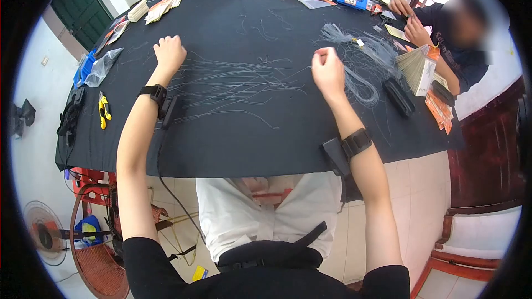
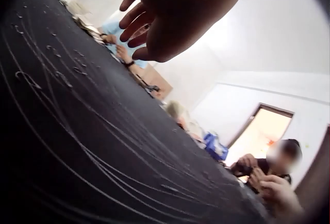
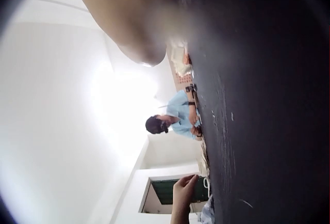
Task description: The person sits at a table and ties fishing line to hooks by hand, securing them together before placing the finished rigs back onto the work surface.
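Note:
Thin clear lines (image 1: 238, 69) lie spread side by side across the black tablecloth (image 1: 249, 149), between the two hands. My left hand (image 1: 170, 54) is raised over their left ends, its fingers loosely bent and apart, with nothing visible between them in the left wrist view. Small curled loops (image 2: 28, 79) show at the ends of some strands there. At the right ends, my right hand (image 1: 329, 75) has its fingers curled in toward the thumb and pinches a faint strand that runs up to it. Its fingertips are mostly hidden in the right wrist view.
A tangled bundle of clear line (image 1: 357, 61) lies just right of my right hand, near a black case (image 1: 398, 98) and stacked cards (image 1: 415, 72). Yellow-handled pliers (image 1: 104, 111) and a blue tray (image 1: 85, 70) are at the left. Another person (image 1: 460, 39) works at the right, one more opposite.

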Demonstrator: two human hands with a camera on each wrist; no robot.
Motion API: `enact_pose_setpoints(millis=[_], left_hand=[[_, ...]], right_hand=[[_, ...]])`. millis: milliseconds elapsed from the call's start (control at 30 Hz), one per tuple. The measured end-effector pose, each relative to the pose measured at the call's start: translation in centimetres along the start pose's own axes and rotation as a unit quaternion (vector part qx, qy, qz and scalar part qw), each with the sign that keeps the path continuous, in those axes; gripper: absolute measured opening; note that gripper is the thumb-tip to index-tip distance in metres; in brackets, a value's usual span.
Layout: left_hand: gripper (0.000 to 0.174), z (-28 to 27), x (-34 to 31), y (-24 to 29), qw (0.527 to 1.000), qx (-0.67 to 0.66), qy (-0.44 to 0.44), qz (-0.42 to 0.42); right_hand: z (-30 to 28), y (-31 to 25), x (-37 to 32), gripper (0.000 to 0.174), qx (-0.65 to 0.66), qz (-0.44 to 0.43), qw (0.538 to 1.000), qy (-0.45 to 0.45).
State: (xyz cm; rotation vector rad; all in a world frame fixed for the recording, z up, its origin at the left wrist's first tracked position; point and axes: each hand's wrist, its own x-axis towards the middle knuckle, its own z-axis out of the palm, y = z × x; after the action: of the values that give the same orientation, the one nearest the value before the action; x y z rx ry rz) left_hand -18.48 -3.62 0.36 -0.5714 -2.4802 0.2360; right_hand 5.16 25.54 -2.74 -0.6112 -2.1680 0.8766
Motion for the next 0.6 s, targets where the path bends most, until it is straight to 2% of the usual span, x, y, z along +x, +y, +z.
enact_pose_setpoints(millis=[67,133,233,267,300,367,467,533,600], left_hand=[[0.023,-3.2,-0.5,1.4,0.996,-0.085,0.006,0.023],[0.025,-6.5,-1.3,3.2,0.974,-0.21,-0.051,0.075],[0.029,-10.7,-3.7,6.7,0.872,-0.46,-0.105,0.131],[0.027,-11.5,-4.4,8.0,0.85,-0.493,-0.118,0.145],[0.026,-13.3,-5.1,9.4,0.836,-0.498,-0.166,0.157],[0.023,-13.5,-6.2,12.1,0.813,-0.523,-0.148,0.209],[0.024,-12.5,-7.1,16.1,0.783,-0.552,-0.129,0.255],[0.031,-12.0,-7.2,18.2,0.773,-0.58,-0.142,0.215],[0.038,-11.4,-7.3,19.6,0.758,-0.625,-0.1,0.16]], right_hand=[[-1.1,0.5,0.9,0.016,-0.068,-0.006,0.996,0.049],[-1.9,2.3,2.0,0.019,-0.14,-0.015,0.988,0.07],[-2.7,5.0,3.4,0.024,-0.206,0.025,0.977,-0.056],[-2.8,4.7,3.1,0.024,-0.225,0.026,0.972,-0.07],[-2.9,4.3,2.8,0.024,-0.244,0.026,0.966,-0.083],[-3.0,4.2,2.8,0.023,-0.273,0.022,0.957,-0.1],[-3.2,4.8,3.2,0.022,-0.247,0.027,0.961,-0.12],[-3.0,4.9,3.2,0.019,-0.181,-0.05,0.981,-0.051],[-3.1,4.0,3.5,0.017,-0.074,-0.149,0.986,0.0]])
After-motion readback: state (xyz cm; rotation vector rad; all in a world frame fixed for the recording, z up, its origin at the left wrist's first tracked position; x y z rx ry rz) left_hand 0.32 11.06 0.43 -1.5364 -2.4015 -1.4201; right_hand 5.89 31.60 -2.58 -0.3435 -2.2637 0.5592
